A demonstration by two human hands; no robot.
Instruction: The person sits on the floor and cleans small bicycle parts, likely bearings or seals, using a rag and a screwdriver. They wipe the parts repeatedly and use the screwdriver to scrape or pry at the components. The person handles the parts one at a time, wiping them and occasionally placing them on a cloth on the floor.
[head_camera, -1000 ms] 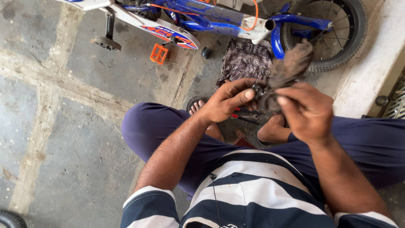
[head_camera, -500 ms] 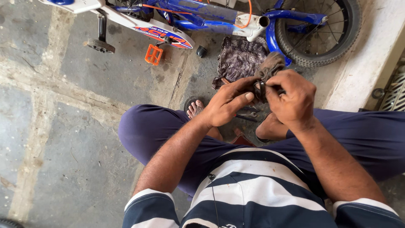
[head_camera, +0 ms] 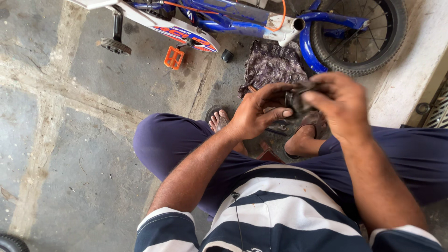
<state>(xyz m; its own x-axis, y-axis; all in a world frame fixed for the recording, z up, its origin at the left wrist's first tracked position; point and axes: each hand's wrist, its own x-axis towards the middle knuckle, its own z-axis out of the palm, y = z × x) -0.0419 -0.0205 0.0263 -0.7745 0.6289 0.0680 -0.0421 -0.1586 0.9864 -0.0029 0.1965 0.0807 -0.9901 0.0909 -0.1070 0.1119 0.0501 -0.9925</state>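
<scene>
Left hand [head_camera: 254, 114] and right hand [head_camera: 338, 105] meet above the lap — both grips clamped on a small dark round metal part [head_camera: 295, 97], fingers wrapped over most of it. Beyond the hands, on the grey stone floor [head_camera: 70, 140], lies a dark patterned cloth [head_camera: 270, 65]. Farther off — a blue child's bicycle [head_camera: 261, 18] on its side, orange pedal [head_camera: 173, 57] to the left.
</scene>
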